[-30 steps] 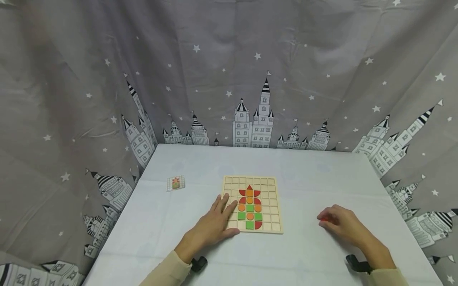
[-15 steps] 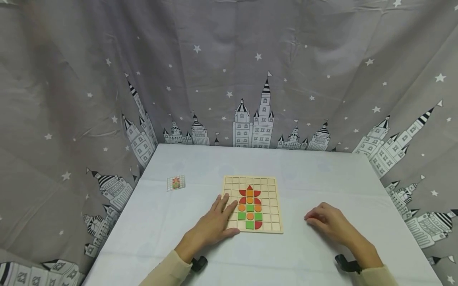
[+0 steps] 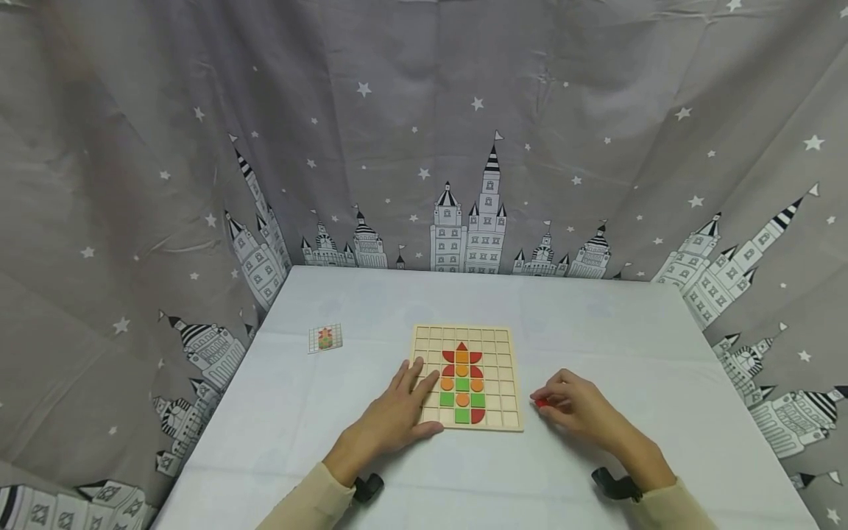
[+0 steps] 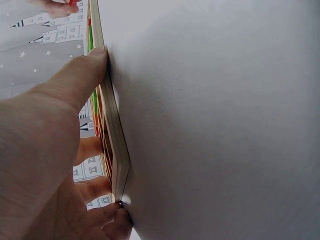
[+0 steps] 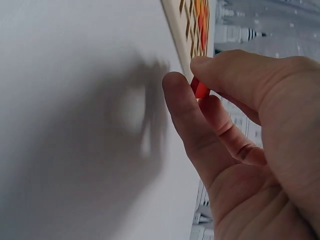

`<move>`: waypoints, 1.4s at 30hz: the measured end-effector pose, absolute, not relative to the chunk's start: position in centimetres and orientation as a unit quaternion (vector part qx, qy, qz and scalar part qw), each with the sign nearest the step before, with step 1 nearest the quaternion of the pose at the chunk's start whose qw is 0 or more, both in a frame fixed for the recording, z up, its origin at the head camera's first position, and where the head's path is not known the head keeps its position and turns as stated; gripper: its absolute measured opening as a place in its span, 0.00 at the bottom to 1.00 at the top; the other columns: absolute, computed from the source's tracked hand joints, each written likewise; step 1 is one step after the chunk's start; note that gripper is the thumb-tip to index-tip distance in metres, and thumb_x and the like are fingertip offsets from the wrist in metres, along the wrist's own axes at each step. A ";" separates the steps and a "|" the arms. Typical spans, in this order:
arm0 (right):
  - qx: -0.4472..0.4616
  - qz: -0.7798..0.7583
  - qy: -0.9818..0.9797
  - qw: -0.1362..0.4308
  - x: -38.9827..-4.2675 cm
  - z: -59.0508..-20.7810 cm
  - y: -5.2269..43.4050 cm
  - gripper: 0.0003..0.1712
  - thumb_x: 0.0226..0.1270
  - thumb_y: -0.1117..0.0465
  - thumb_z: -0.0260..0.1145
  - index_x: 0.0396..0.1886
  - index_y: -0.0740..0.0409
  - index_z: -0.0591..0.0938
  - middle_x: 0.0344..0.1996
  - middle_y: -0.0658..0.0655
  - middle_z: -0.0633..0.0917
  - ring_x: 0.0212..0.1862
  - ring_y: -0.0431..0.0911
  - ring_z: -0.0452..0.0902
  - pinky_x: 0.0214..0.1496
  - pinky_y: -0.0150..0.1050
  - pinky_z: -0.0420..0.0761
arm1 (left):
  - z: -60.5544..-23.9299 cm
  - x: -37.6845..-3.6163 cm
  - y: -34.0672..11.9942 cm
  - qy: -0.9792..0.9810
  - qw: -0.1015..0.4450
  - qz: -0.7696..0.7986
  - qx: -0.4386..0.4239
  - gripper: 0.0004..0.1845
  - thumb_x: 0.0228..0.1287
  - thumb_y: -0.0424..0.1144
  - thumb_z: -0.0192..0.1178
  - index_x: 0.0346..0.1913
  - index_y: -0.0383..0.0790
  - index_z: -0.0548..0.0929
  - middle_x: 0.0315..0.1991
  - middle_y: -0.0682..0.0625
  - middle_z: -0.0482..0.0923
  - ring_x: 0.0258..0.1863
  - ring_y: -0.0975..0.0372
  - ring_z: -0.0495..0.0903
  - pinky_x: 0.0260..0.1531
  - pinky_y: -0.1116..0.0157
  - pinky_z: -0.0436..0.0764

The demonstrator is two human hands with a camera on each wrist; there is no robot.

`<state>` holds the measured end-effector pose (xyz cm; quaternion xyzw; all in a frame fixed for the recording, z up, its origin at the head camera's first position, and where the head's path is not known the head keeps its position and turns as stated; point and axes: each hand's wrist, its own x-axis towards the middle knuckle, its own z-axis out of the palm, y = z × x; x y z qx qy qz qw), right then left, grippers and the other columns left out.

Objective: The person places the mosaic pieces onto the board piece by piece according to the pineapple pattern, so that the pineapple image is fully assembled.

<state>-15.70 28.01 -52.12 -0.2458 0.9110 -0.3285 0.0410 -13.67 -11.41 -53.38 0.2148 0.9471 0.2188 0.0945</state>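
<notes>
A wooden grid board [image 3: 500,379] lies on the white table, bearing several red, orange and green shapes set in its cells. A red triangle [image 3: 461,347] tops the figure, and a red quarter-circle [image 3: 477,417] sits at its lower right. My left hand [image 3: 396,416] rests with spread fingers on the board's left side; in the left wrist view its thumb [image 4: 92,62] touches the near edge. Just right of the board, my right hand [image 3: 586,414] pinches a small red piece [image 5: 201,90] between thumb and fingers. The fingers partly hide that piece, so its full shape cannot be told.
A small card [image 3: 325,338] printed with a grid and a coloured figure lies on the table [image 3: 371,302] to the left of the board. A grey curtain [image 3: 371,147] with stars and castles hangs behind and at the sides.
My right hand has moved left across the table, toward the board's right edge, carrying the red piece. The left hand and the board have stayed in place.
</notes>
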 end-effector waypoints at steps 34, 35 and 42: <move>-0.397 -0.356 0.846 0.003 -15.7 -53.3 15.1 0.07 0.69 0.71 0.85 0.43 0.60 0.96 0.38 0.53 0.95 0.37 0.34 0.85 0.39 0.23 0.85 | -53.6 -13.8 -11.6 0.947 0.088 0.209 0.227 0.51 0.80 0.61 0.75 0.93 0.40 0.67 0.94 0.28 0.55 0.93 0.27 0.56 0.74 0.32 0.85; -0.400 -0.349 0.847 0.002 -15.7 -53.4 14.8 0.07 0.69 0.71 0.85 0.43 0.60 0.96 0.38 0.53 0.95 0.37 0.34 0.85 0.39 0.23 0.85 | -53.6 -13.8 -11.7 0.947 0.089 0.209 0.228 0.51 0.80 0.61 0.75 0.93 0.40 0.67 0.94 0.28 0.55 0.93 0.28 0.56 0.74 0.32 0.85; -0.411 -0.307 0.858 -0.010 -15.5 -53.6 13.4 0.05 0.70 0.68 0.86 0.41 0.59 0.97 0.39 0.53 0.94 0.37 0.35 0.84 0.40 0.21 0.82 | -53.8 -13.8 -11.8 0.947 0.088 0.209 0.229 0.51 0.80 0.63 0.73 0.93 0.42 0.66 0.95 0.29 0.54 0.94 0.28 0.55 0.73 0.31 0.85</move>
